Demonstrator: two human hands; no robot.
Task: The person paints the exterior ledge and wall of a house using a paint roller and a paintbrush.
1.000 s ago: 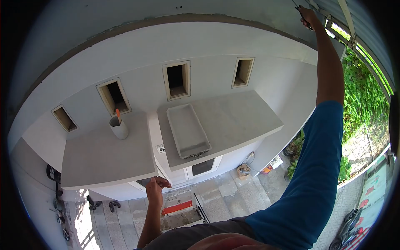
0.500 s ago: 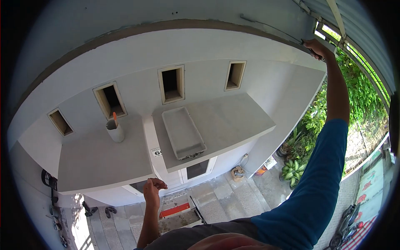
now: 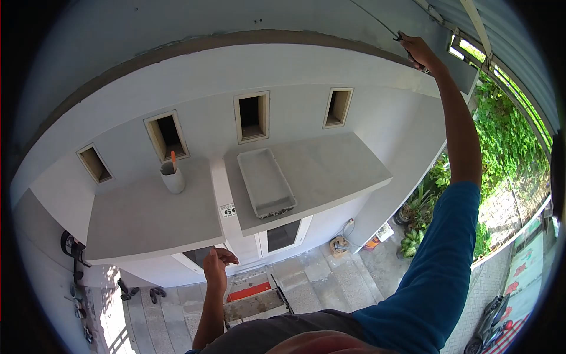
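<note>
High at the upper right, my right hand is closed round the handle of a paint roller. The roller's thin metal rod runs up and left along the grey wall, and its far end is cut off by the top of the view. Lower down, my left hand hangs in front of the ledge with fingers loosely bent and nothing visible in it. A long white paint tray lies on the right ledge. On the left ledge stands a whitish container with an orange-handled tool in it.
Several framed openings, one being a square vent, line the white wall. Below me are a tiled floor and a red-edged platform. Plants grow at the right. A motorcycle stands at the lower right.
My right hand has moved left and up with the paint roller, and the roller's far end has left the view. The camera view has shifted slightly. My left hand stays nearly still.
</note>
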